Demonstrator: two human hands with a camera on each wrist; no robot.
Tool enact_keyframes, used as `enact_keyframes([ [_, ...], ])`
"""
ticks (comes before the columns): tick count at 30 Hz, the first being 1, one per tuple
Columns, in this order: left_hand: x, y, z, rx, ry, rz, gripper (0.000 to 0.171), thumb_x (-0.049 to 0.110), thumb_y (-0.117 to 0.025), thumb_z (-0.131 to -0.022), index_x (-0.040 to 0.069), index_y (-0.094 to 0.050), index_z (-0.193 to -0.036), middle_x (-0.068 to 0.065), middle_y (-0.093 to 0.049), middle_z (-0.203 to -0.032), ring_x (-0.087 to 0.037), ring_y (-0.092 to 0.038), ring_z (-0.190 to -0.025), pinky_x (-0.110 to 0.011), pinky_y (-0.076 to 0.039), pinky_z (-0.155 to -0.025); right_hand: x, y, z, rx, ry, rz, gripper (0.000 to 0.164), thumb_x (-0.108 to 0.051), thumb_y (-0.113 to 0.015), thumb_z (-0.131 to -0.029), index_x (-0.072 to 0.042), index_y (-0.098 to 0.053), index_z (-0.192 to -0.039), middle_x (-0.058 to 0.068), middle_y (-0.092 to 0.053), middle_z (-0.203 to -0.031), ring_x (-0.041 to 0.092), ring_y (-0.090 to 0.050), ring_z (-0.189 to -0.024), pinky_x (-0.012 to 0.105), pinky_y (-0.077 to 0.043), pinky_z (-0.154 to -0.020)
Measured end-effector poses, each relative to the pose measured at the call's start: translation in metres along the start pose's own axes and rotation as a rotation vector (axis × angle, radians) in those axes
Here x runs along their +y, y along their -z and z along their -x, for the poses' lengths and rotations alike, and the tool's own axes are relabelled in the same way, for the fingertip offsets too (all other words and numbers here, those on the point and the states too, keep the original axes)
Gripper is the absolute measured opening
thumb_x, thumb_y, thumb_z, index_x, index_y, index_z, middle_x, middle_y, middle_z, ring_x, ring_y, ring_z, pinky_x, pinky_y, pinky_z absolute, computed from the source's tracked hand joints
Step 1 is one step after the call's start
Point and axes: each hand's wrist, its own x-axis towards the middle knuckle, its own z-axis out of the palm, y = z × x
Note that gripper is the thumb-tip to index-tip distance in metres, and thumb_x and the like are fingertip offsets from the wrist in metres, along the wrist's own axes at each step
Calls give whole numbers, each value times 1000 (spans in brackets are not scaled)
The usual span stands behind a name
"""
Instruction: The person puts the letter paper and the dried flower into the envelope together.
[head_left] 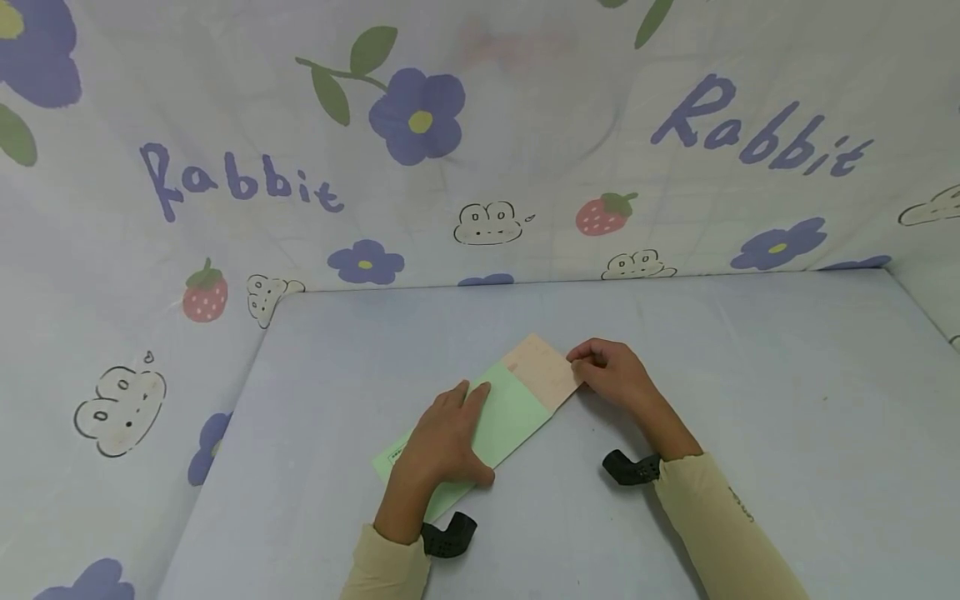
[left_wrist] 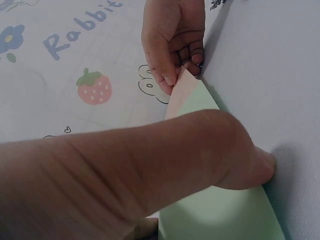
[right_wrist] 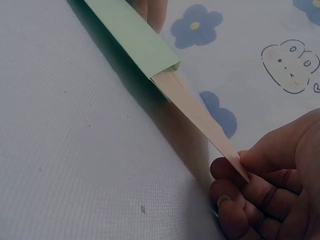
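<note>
Green sleeve: hollow mouth shows only from right wrist; left grip spread atop, right grip pinches peach card.

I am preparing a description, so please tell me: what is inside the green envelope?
A peach-coloured card sticks out from the open end of the green envelope. How deep the card goes, and whether anything else is inside, cannot be seen, because the envelope covers it.

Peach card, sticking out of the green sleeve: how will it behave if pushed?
Probably light: the peach card looks thin. Likely fairly stiff: it juts straight from the green sleeve. It may slide, since the sleeve's end gapes.
</note>
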Motion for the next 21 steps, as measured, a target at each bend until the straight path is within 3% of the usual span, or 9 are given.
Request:
enact_keyframes([
  [21, 1, 2, 0, -4, 0, 4, 108, 25, -88, -64, 7, -34, -156, -23, -32, -157, -38, -30, -144, -49, -32, -112, -2, 0, 2, -3, 12, 1, 23, -9, -56, -95, 1, -70, -110, 10, -70, -91, 19, -61, -77, 31, -49, -66],
])
